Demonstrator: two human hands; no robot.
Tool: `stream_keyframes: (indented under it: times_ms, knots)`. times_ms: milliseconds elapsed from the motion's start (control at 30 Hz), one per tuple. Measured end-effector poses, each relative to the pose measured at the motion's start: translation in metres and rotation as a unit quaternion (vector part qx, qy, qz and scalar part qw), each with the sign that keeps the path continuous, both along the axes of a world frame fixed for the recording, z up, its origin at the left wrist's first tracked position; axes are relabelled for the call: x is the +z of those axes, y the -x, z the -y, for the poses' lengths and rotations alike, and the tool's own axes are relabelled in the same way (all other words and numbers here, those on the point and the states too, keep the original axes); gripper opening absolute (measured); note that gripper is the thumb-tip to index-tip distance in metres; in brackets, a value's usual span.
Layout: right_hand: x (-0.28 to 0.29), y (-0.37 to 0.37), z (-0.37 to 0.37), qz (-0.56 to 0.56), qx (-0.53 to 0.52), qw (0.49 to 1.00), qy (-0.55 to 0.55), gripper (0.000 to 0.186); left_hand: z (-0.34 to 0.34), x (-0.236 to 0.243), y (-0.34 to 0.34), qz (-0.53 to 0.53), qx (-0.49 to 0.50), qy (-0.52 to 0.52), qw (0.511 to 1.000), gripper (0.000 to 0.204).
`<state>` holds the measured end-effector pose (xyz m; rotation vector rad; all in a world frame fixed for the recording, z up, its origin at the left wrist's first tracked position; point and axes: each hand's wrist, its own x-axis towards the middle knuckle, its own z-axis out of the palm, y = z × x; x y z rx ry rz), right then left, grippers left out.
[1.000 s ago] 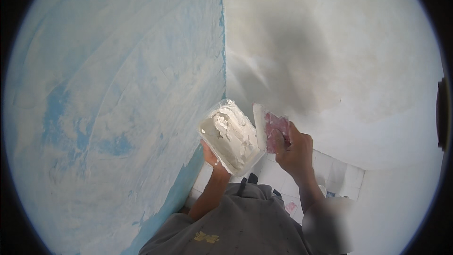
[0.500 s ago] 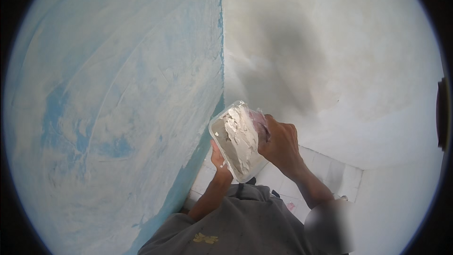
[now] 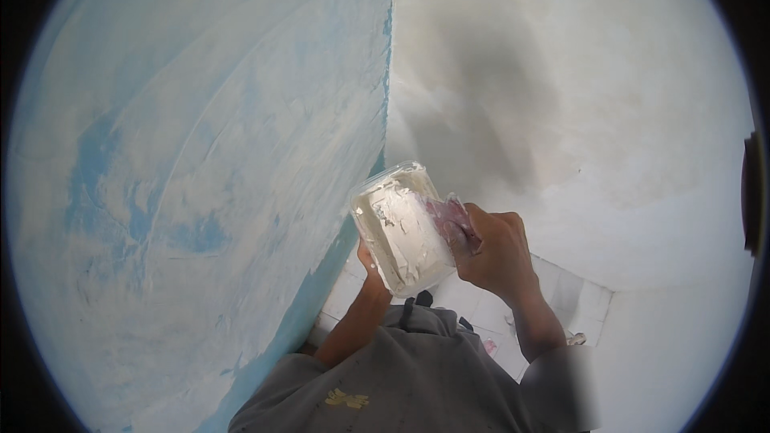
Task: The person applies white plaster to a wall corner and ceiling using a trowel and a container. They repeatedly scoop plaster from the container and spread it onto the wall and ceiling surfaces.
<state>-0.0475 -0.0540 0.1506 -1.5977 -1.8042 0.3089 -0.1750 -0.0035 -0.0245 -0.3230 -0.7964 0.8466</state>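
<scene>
A clear rectangular plastic tub (image 3: 374, 234) is held tilted in front of me, with creamy white putty (image 3: 407, 232) spread inside. My left hand (image 3: 366, 260) grips it at the lower left; most of its fingers are hidden behind the tub. Closed round a putty-smeared pinkish scraper (image 3: 446, 215), my right hand (image 3: 497, 250) is at the tub's right side. The scraper reaches over the putty, and its far edge blends into the white paste, so I cannot tell exactly where it ends.
Close on the left stands a blue wall (image 3: 200, 236) with uneven white putty over it. It meets a white wall (image 3: 642, 128) at a corner ahead. White floor tiles (image 3: 473, 305) show below, with a small pink item (image 3: 489, 345). A dark object (image 3: 751, 192) sits at the right rim.
The right hand and scraper have shifted slightly right and down, showing more of the scraper. The tub has tipped a little and risen slightly. The putty surface looks smoother.
</scene>
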Motion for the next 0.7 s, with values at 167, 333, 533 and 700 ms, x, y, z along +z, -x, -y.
stream_keyframes:
  times_ms: [167,333,533,700]
  knots:
    - [0.002,0.005,-0.010,0.005,0.019,0.999,0.037,0.016,-0.010,-0.036,0.013,-0.303,0.143,-0.038,0.941,0.062]
    - [-0.016,0.005,-0.045,0.117,-0.028,0.983,0.140,0.021,-0.009,-0.043,0.013,-0.445,0.147,0.028,0.883,0.068]
    - [-0.065,0.005,-0.049,0.025,-0.084,0.984,0.155,0.026,0.000,-0.080,0.008,-0.366,0.137,-0.001,0.920,0.065]
    - [-0.128,-0.048,-0.013,-0.188,-0.079,0.937,0.282,0.039,0.052,-0.169,0.020,-0.392,-0.022,0.090,0.915,0.066]
